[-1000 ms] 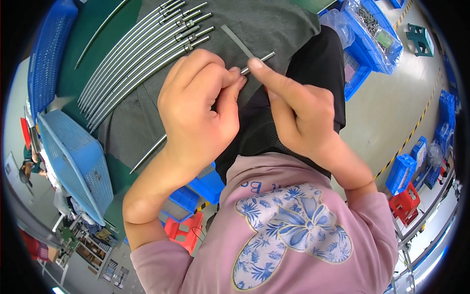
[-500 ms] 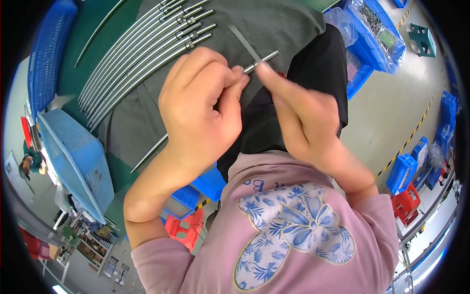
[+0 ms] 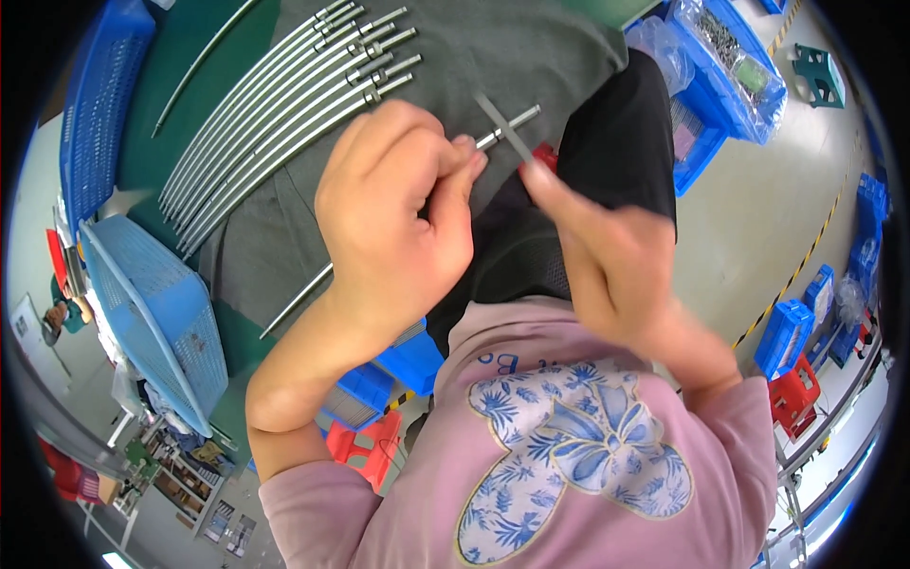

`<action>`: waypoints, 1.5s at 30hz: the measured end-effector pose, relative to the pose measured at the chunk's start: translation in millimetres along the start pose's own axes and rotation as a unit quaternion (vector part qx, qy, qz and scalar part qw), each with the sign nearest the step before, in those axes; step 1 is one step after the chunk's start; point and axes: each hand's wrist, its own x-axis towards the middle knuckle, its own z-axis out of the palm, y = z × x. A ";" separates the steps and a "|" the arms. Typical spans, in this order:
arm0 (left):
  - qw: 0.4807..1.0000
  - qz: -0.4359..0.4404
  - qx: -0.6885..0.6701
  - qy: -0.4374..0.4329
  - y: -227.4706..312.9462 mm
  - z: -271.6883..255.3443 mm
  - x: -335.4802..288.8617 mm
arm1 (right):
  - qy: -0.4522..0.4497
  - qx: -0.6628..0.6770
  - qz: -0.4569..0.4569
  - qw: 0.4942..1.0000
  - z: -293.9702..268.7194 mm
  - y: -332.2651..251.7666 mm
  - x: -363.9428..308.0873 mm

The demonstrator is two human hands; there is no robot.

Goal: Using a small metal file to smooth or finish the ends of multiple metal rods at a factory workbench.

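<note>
The left hand (image 3: 398,223) is closed around a long steel rod (image 3: 507,120), fingers curled and pressed together on it near its threaded end. That end sticks out past the fingertips, while the other part runs down behind the hand and comes out again at the lower left, over the grey cloth (image 3: 531,47). The right hand (image 3: 607,256) comes from the other side. Its fingers are pinched on a thin flat grey strip (image 3: 502,128), maybe a small file or blade, which crosses the rod tip at an angle; something red (image 3: 545,155) shows just behind it, perhaps the handle, but I cannot tell. The strip is a little blurred, so whether it is really touching the rod is not certain.

Further up on the cloth lies a row of similar rods (image 3: 284,114), side by side, well apart from the hands. A light blue basket (image 3: 156,313) stands at the left, and a bin (image 3: 730,57) with a plastic bag of small parts at the upper right.

I think the main risk is slipping. The strip is narrow and the rod is round and smooth, so it could jump off the end toward the left fingertips, which are very near. The long free part of the rod could also swing and knock the row.
</note>
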 end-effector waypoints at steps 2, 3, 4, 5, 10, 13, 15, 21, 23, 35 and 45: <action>1.000 -0.001 -0.005 -0.001 0.4 0.4 1.1 | 0.033 0.013 0.001 0.999 9.9 -0.6 15.5; 1.000 0.002 -0.006 -0.001 -0.3 0.2 1.5 | 0.036 0.011 0.000 0.999 11.3 0.9 10.6; 1.000 0.004 -0.010 0.003 -0.4 0.6 0.6 | 0.041 -0.033 -0.022 0.998 12.3 4.9 -0.6; 1.000 0.006 -0.014 0.006 -0.5 0.6 0.2 | 0.047 -0.077 -0.045 0.995 12.3 9.0 -13.3; 1.000 -0.012 0.003 -0.007 3.9 -3.1 -0.5 | -0.015 -0.063 -0.069 0.995 7.5 35.0 -60.3; 1.000 -0.016 0.013 -0.013 3.8 -3.2 0.1 | 0.027 -0.039 -0.089 0.995 3.8 33.9 -59.3; 1.000 -0.018 0.013 -0.014 3.3 -3.6 0.0 | 0.031 -0.026 -0.081 0.996 2.7 35.0 -56.3; 0.998 0.002 0.036 -0.048 1.8 -8.5 -0.3 | 0.039 0.016 -0.081 0.996 3.7 29.6 -53.8; 0.999 0.006 0.028 -0.039 2.1 -7.3 -0.9 | 0.045 0.024 -0.081 0.995 5.0 29.1 -52.4; 0.995 0.080 0.061 0.025 2.4 -1.6 -2.6 | 0.075 0.008 -0.077 0.994 0.3 29.5 -41.8; 0.987 0.092 0.131 0.011 -3.5 -5.6 4.5 | 0.070 0.024 -0.088 0.993 3.1 27.6 -35.4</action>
